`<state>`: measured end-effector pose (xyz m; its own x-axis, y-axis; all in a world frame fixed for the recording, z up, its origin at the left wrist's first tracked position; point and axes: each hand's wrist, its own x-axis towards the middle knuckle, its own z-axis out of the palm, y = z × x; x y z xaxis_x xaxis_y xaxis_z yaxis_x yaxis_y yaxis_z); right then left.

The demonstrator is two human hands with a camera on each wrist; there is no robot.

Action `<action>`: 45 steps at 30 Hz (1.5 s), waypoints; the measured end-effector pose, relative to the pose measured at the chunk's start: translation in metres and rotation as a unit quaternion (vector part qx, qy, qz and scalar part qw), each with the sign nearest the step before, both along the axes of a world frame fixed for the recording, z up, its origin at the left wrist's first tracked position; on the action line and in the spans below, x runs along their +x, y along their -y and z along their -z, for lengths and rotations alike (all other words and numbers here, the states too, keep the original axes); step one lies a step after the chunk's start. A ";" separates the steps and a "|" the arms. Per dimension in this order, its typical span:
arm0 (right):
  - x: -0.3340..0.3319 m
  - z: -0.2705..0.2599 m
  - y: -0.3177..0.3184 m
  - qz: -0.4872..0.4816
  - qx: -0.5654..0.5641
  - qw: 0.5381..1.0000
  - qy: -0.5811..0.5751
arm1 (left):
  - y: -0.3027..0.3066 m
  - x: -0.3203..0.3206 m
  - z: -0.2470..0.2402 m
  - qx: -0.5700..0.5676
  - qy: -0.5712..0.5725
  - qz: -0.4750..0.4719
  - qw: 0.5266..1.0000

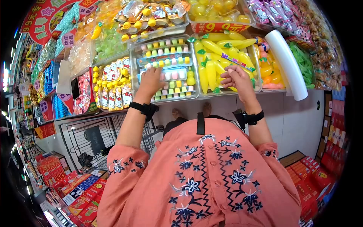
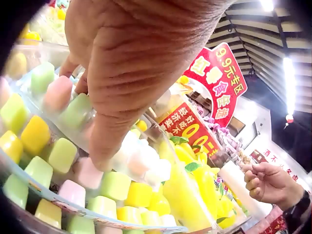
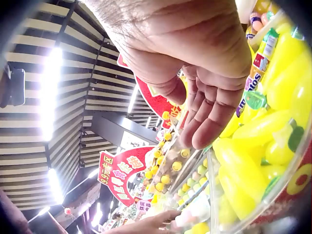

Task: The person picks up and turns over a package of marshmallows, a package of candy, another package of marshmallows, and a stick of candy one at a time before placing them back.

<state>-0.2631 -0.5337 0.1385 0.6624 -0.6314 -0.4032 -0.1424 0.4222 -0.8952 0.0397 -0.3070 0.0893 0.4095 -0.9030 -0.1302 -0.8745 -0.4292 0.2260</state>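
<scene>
In the head view my left hand (image 1: 151,81) reaches into a clear bin (image 1: 176,99) filled with strips of pastel candy cups. Its thumb and fingers pinch a clear-wrapped strip of candy cups (image 1: 173,75) with pink, green and white pieces. The left wrist view shows the thumb on the near side of that strip and fingertips (image 2: 73,73) on its far side. My right hand (image 1: 239,78) hangs over the neighbouring bin of yellow banana-shaped packs (image 1: 211,72), holding nothing, fingers loosely bent. Beside it, a Mentos tube (image 1: 237,62) lies across the yellow packs.
A big white plastic roll (image 1: 286,64) leans at the right. Bins of cat-face packs (image 1: 113,85) and yellow candies (image 1: 221,9) surround the work area. Below left stands a wire cart (image 1: 94,138); stacked red boxes (image 1: 55,170) lie beyond it. A phone (image 1: 75,88) sits at the left.
</scene>
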 end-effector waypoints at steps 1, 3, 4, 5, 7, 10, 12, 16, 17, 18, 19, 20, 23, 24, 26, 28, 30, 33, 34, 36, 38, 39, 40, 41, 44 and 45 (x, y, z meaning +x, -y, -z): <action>0.003 0.002 -0.006 -0.004 0.001 1.000 -0.005 | -0.001 -0.001 -0.005 0.003 0.004 0.001 1.000; 0.011 0.004 -0.017 -0.011 0.000 1.000 -0.014 | -0.001 0.001 -0.010 0.001 0.024 0.017 1.000; 0.016 0.005 -0.023 -0.014 0.002 1.000 -0.017 | -0.001 0.003 -0.010 -0.004 0.039 0.032 0.999; 0.021 0.005 -0.028 -0.018 0.003 1.000 -0.020 | -0.002 0.006 -0.009 -0.010 0.055 0.046 0.997; 0.031 0.005 -0.036 -0.030 0.006 0.999 -0.025 | -0.004 0.011 -0.003 -0.060 0.026 0.066 0.996; 0.046 0.009 -0.048 -0.053 0.009 0.998 -0.037 | -0.008 0.017 0.007 -0.123 -0.018 0.085 0.989; 0.057 0.012 -0.055 -0.061 0.008 0.997 -0.050 | -0.010 0.019 0.008 -0.120 -0.046 0.084 0.988; 0.073 0.017 -0.066 -0.064 0.006 0.997 -0.037 | -0.010 0.027 0.003 -0.158 -0.031 0.073 0.984; 0.076 0.015 -0.069 -0.062 0.003 0.997 -0.038 | -0.008 0.033 0.003 -0.179 -0.044 0.059 0.981; 0.079 0.015 -0.074 -0.060 0.002 0.997 -0.041 | -0.006 0.038 0.002 -0.197 -0.057 0.045 0.978; 0.081 0.016 -0.077 -0.060 0.005 0.997 -0.044 | -0.004 0.040 -0.006 -0.200 -0.083 0.034 0.976; 0.084 0.017 -0.079 -0.060 0.006 0.997 -0.047 | 0.000 0.045 -0.014 -0.203 -0.108 0.024 0.973; 0.089 0.022 -0.086 -0.058 0.008 0.997 -0.050 | 0.016 0.056 -0.027 -0.172 -0.131 0.021 0.976; 0.090 0.024 -0.089 -0.055 0.010 0.997 -0.051 | 0.021 0.061 -0.024 -0.161 -0.125 0.036 0.978; 0.092 0.025 -0.096 -0.049 0.014 0.997 -0.055 | 0.030 0.066 -0.013 -0.152 -0.110 0.063 0.980; 0.092 0.026 -0.101 -0.040 0.016 0.997 -0.060 | 0.036 0.065 -0.002 -0.154 -0.093 0.090 0.980; 0.089 0.026 -0.106 -0.030 0.018 0.997 -0.069 | 0.035 0.064 -0.002 -0.125 -0.090 0.085 0.984; 0.083 0.022 -0.113 -0.015 0.010 0.997 -0.073 | 0.030 0.059 -0.018 -0.135 -0.075 0.087 0.984; 0.081 0.023 -0.116 -0.007 0.011 0.997 -0.076 | 0.026 0.057 -0.020 -0.145 -0.069 0.087 0.983; 0.081 0.025 -0.119 0.004 0.012 0.997 -0.081 | 0.021 0.056 -0.013 -0.144 -0.073 0.092 0.982; 0.083 0.026 -0.123 -0.005 0.012 0.996 -0.092 | 0.014 0.056 0.003 -0.159 -0.053 0.113 0.979; 0.083 0.026 -0.125 -0.010 0.013 0.995 -0.098 | 0.010 0.054 0.008 -0.173 -0.032 0.132 0.975; 0.084 0.026 -0.127 -0.013 0.013 0.995 -0.100 | 0.008 0.054 0.013 -0.188 -0.010 0.152 0.970; 0.086 0.025 -0.129 -0.015 0.013 0.995 -0.101 | 0.006 0.054 0.017 -0.160 -0.029 0.140 0.977; 0.088 0.029 -0.134 -0.016 0.019 0.995 -0.100 | -0.001 0.047 0.004 -0.109 -0.055 0.132 0.984; 0.089 0.032 -0.133 -0.018 0.020 0.995 -0.097 | -0.002 0.047 0.006 -0.112 -0.052 0.128 0.984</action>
